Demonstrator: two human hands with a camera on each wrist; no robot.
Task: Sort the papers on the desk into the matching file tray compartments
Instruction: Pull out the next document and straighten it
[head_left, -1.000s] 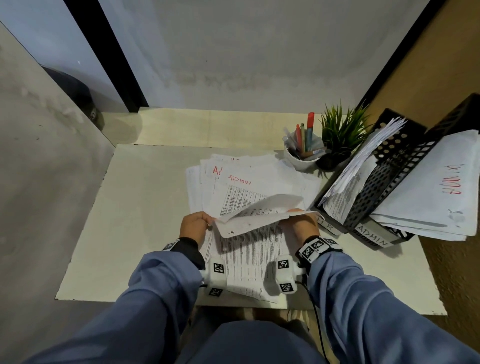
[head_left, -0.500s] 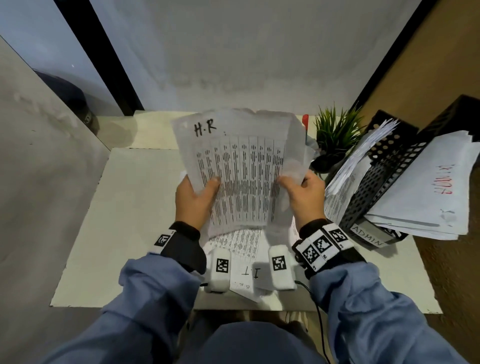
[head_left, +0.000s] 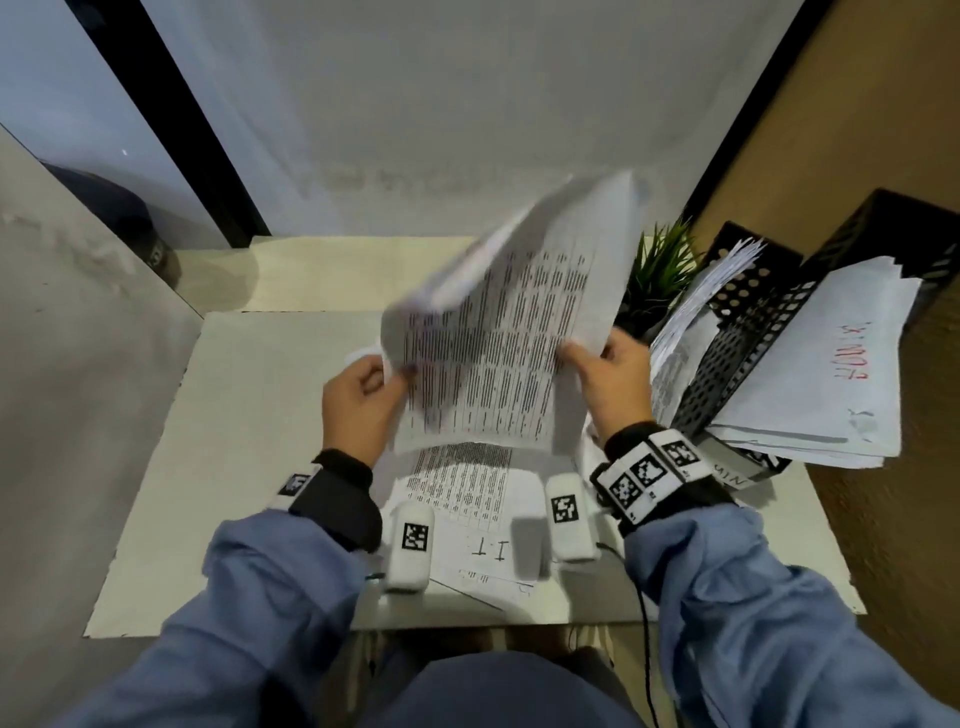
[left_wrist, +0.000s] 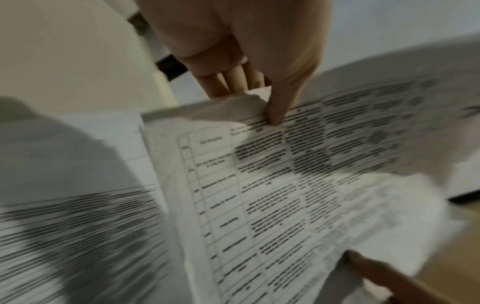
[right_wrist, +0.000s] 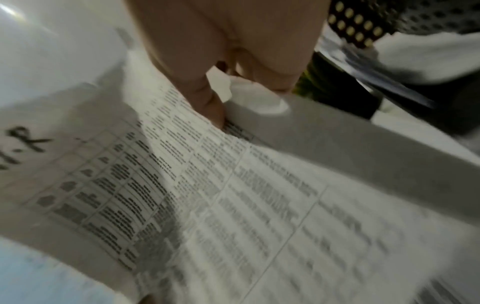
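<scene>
The H.R sheet (head_left: 498, 332), held upright and square half a second ago, now tilts toward 2 o'clock, its top blurred. Left hand (head_left: 363, 400) pinches its left edge; right hand (head_left: 613, 387) pinches its right edge. It hangs above the counter (head_left: 249, 415), just beside the file tray (head_left: 737, 332). Judgement: filing is beginning; the I.T sheet (head_left: 467, 545) remains unsorted.

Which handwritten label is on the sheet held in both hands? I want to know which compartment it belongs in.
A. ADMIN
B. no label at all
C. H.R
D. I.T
C: the right wrist view shows "H.R" handwritten at the top of the sheet that the right hand and left hand hold.
</scene>
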